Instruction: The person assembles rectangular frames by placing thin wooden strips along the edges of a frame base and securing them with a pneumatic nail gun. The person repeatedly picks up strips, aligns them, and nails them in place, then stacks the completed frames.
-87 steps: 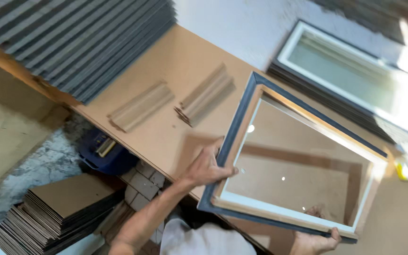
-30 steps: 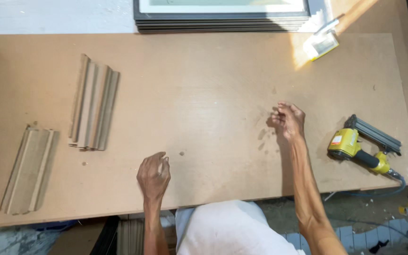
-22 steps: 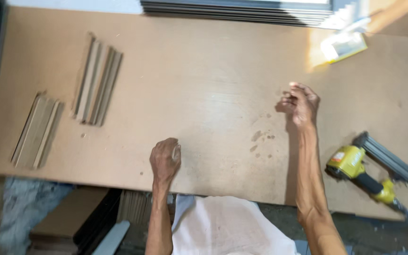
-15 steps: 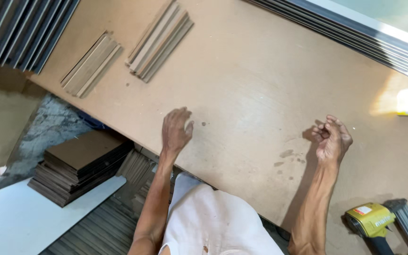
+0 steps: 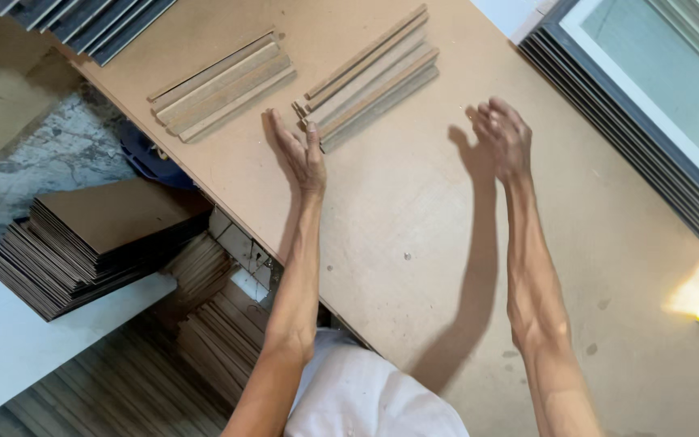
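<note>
Moulding strips (image 5: 370,77) just beyond left hand (image 5: 302,155) (open)

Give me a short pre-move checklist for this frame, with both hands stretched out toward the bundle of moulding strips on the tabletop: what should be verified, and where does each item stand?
1. Left hand empty, fingers extended: ok.
2. Right hand empty, fingers loosely curled: ok.
3. Nearer bundle of moulding strips lying flat, within reach: ok; left fingertips are at its near end, contact cannot tell.
4. Second bundle of strips lying apart from the first, not overlapping: ok.
5. Tabletop between the hands free of tools: ok.
6. Stack of frames lying away from the right hand: ok.
</note>
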A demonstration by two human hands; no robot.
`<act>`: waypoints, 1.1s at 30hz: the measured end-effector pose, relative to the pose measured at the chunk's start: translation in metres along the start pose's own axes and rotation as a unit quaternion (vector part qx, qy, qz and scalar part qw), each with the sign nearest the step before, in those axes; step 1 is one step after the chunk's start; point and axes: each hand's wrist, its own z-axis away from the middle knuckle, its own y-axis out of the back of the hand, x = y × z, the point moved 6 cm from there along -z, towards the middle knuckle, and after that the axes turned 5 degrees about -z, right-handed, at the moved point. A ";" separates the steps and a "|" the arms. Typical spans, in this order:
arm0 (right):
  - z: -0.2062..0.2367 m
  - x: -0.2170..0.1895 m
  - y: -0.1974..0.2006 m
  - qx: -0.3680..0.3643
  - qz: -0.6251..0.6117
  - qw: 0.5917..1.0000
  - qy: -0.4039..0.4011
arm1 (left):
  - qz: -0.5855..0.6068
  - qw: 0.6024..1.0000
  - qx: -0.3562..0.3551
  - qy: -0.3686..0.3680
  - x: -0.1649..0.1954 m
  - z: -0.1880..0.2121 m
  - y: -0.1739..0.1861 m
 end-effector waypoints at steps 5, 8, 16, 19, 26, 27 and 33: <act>-0.132 -0.007 -0.096 -0.107 0.067 0.990 0.058 | -0.107 0.992 0.015 -0.062 -0.007 -0.018 -0.021; -0.160 0.013 -0.115 -0.149 0.147 0.977 0.021 | -0.083 0.994 -0.014 -0.066 -0.017 -0.018 -0.034; -0.165 0.037 -0.111 -0.175 0.211 0.961 0.044 | -0.065 0.996 -0.029 -0.052 -0.043 -0.012 -0.051; -0.168 0.043 -0.104 -0.171 0.196 0.964 0.050 | -0.020 0.999 -0.033 -0.035 -0.049 -0.011 -0.054; -0.173 0.039 -0.095 -0.160 0.165 0.971 0.062 | 0.018 0.999 -0.031 -0.008 -0.051 -0.014 -0.047; -0.171 0.035 -0.089 -0.126 0.209 0.967 0.069 | 0.054 0.998 -0.020 0.000 -0.051 -0.016 -0.041; -0.126 0.007 -0.133 -0.257 0.593 0.745 0.165 | 0.089 0.995 0.048 0.019 -0.045 0.003 0.031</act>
